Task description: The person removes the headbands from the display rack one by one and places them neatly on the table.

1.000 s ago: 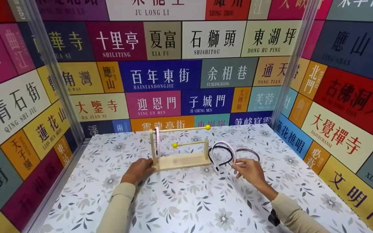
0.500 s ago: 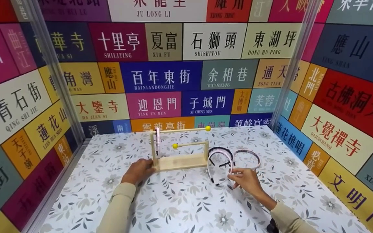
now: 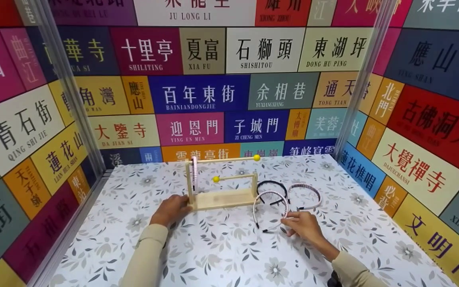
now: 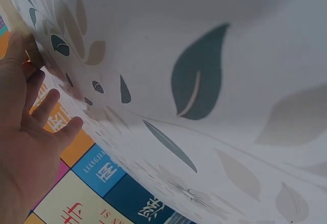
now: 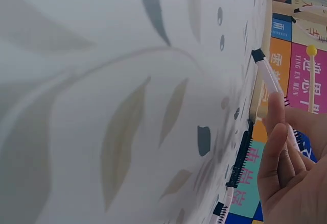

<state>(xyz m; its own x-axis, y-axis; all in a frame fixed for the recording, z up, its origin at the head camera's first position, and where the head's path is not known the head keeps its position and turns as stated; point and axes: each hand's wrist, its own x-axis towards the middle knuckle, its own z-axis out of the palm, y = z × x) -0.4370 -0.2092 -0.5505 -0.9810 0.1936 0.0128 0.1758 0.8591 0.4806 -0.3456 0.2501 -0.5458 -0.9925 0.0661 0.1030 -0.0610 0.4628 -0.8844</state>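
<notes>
In the head view my right hand (image 3: pixel 303 225) pinches a pale pink headband (image 3: pixel 254 211) with black tips and inner teeth, thumb against fingers near one end. The right wrist view shows the same headband (image 5: pixel 268 76) between my fingertips. My left hand (image 3: pixel 171 209) grips the left end of a wooden stand (image 3: pixel 225 198), thumb and forefinger at the foot of its post. In the left wrist view the other fingers (image 4: pixel 69 132) spread loosely away from the wood. Another pink headband (image 3: pixel 195 173) hangs on the stand's upper rod, close to the left post.
Behind the held headband lies a black headband (image 3: pixel 271 184), with a third pink headband (image 3: pixel 318 193) to its right. The stand's rods end in yellow balls (image 3: pixel 256 158). A leaf-patterned cloth (image 3: pixel 221 247) covers the table, enclosed by sign-printed walls (image 3: pixel 197 93).
My right hand has drawn the pink headband toward me and slightly left, away from the black one and the other pink one. My left hand stays at the stand.
</notes>
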